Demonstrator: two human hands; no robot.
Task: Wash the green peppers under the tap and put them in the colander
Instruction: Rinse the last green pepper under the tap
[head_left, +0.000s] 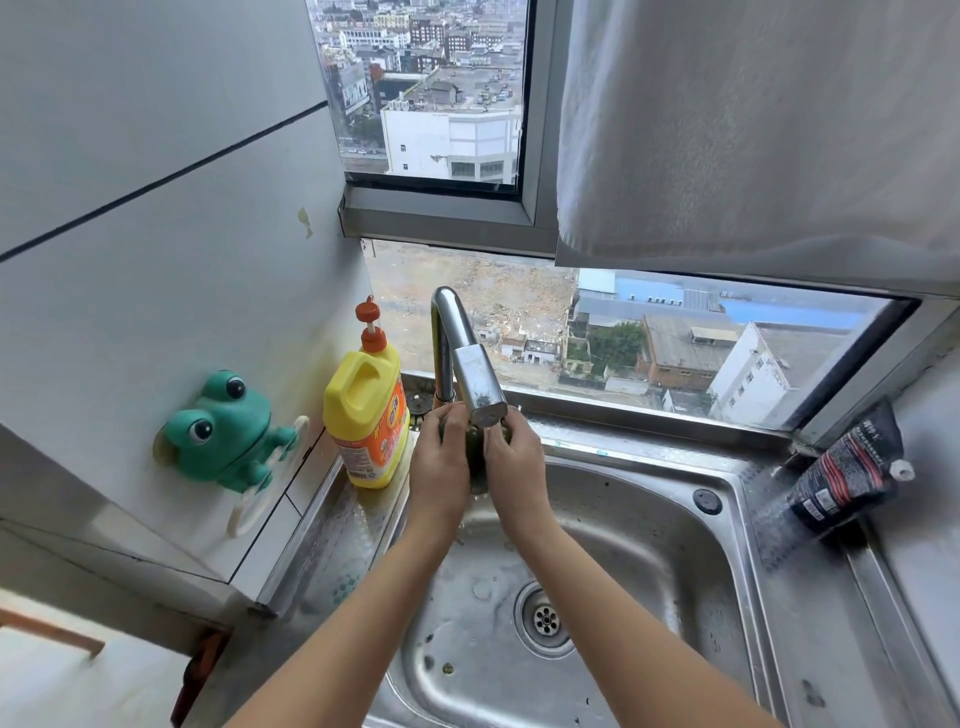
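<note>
A stainless-steel sink (649, 545) with a round drain (545, 618) is seen nearest. Over its far side a green pepper (477, 457) is clasped between the left hand (439, 467) and the right hand (514, 462), fingers curled round it, directly under the tap (478, 384). A yellow detergent bottle (366, 421) is stood on the rim at the left, beside a wall-mounted green frog holder (228, 431). Beyond, a window (649, 338) is overhung by a white towel (753, 130).
</note>
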